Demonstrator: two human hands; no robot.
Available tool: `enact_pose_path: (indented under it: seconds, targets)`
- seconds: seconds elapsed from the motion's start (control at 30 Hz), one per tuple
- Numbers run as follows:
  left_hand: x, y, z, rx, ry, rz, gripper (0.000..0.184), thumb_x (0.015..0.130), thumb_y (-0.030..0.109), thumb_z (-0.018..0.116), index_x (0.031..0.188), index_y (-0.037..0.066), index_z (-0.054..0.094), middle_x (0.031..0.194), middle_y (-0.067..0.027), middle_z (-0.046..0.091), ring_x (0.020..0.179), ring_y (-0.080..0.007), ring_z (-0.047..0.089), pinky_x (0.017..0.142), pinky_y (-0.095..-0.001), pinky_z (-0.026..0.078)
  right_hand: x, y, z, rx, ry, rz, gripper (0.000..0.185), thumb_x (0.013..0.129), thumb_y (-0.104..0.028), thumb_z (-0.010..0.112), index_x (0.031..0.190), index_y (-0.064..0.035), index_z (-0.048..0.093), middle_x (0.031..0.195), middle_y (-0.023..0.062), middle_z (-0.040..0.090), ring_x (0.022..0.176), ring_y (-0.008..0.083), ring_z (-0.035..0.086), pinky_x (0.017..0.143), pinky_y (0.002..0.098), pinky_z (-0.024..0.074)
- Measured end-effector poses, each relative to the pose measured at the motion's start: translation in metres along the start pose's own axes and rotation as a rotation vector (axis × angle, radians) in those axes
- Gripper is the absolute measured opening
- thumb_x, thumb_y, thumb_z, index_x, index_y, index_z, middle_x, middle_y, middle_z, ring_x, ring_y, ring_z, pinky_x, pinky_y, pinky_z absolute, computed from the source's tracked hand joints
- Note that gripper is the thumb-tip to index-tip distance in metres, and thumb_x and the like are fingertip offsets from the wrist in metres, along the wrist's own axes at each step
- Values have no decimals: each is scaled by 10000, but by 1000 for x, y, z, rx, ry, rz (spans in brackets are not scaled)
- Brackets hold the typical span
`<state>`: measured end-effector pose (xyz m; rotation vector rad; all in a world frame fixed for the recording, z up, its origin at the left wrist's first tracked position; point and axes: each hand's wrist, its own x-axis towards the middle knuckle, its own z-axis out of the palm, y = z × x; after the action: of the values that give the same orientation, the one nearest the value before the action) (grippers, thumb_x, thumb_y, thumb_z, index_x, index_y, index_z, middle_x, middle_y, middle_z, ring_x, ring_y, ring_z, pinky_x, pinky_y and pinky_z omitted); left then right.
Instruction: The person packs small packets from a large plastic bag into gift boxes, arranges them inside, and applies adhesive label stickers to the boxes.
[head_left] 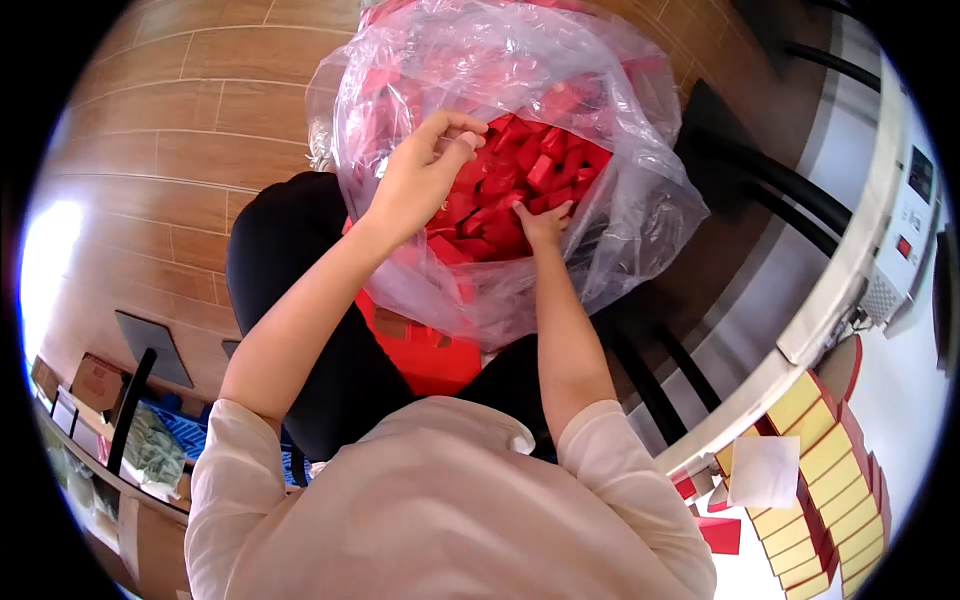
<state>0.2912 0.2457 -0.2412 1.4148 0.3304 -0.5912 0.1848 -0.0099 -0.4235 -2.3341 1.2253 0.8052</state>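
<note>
A large clear plastic bag [640, 200] stands open in front of my knees. Inside lies a heap of small, glossy red block-like pieces [510, 165], whose exact kind I cannot make out. Over the left side of the heap is my left hand [425, 170], its fingers curled and the tips close to the thumb. What the tips hold, if anything, is too small to tell. My right hand [545, 224] reaches into the bag with thumb and fingers spread, touching the red pieces near the front; some of its fingers are partly hidden.
Below the bag shows a red plastic surface [430, 358] between my legs. On the right runs a white table edge [800, 320], with rows of yellow and red boxes [825, 470] and a white paper [764, 472]. Black metal legs [790, 190] stand beneath. Blue crates [170, 440] sit lower left.
</note>
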Motion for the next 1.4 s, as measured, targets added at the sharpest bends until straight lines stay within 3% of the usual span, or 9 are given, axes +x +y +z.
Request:
enact_pose_path:
  seconds: [0.13,0.3,0.53,0.67,0.77,1.07,1.13,1.27,1.4]
  targets:
    - [7,4,2,-71,2,-156,258,983,200,437,1146,47,565,1044,-57,606,943,-118,554,860,-263,416,28,16,11,39,-99,118,1337,581,-642,770,1491,-132,-66,1490,329,102,1358,465,225,1110,492,250]
    - [13,-7,6,-152,-29,-194,248,965,192,470,1128,38,577,1023,-50,628,905,-100,571,769,-239,440,47,43,15,144,165,-116,1005,750,-413,705,1493,-88,111,1464,313,234,1347,430,280,1116,432,257]
    - [10,-9,9,-105,-55,-249,284,985,216,425,1151,32,564,1033,-56,612,918,-118,564,847,-270,429,59,20,2,135,158,-115,881,752,-369,720,1440,-45,276,1390,293,386,1278,422,398,1072,429,329]
    - [11,-15,10,-110,-76,-252,282,982,223,433,1150,41,566,1032,-50,614,926,-115,565,845,-265,425,78,34,-17,-30,154,-200,562,845,-290,660,1315,-40,479,1186,242,583,964,445,610,828,477,536]
    - [12,-18,10,-102,-47,-303,269,982,232,435,1139,64,573,1030,-33,609,942,-111,563,832,-253,416,35,12,-54,413,-180,-144,412,912,-199,582,1277,-29,495,1122,159,596,884,279,646,511,346,609]
    - [-4,-48,-3,-54,-60,-179,335,960,330,497,1191,89,527,1039,-39,590,930,-132,554,809,-284,439,-118,-26,-116,1097,-238,-334,322,912,-241,611,1133,-12,563,1010,72,619,796,180,631,576,325,576]
    - [-25,-53,-2,-227,-72,-490,508,930,462,512,1274,92,458,1098,-71,590,1010,-200,567,875,-346,452,-150,-28,-122,1091,-135,-440,306,922,-219,603,1112,17,560,971,79,609,751,171,622,593,304,566]
    - [-91,-35,16,-688,-390,-937,655,908,563,479,1327,65,416,1254,-128,553,1154,-312,528,982,-488,417,-220,-29,-136,576,234,-1026,305,879,-89,577,1168,8,572,1232,188,563,1144,322,548,963,367,439]
    - [-122,-51,11,-1009,-734,-685,539,937,471,487,1282,57,470,1236,-117,572,1120,-279,555,968,-472,434,-277,-18,-138,170,204,-1313,469,716,10,620,1176,-73,583,1314,130,512,1173,341,512,963,398,445]
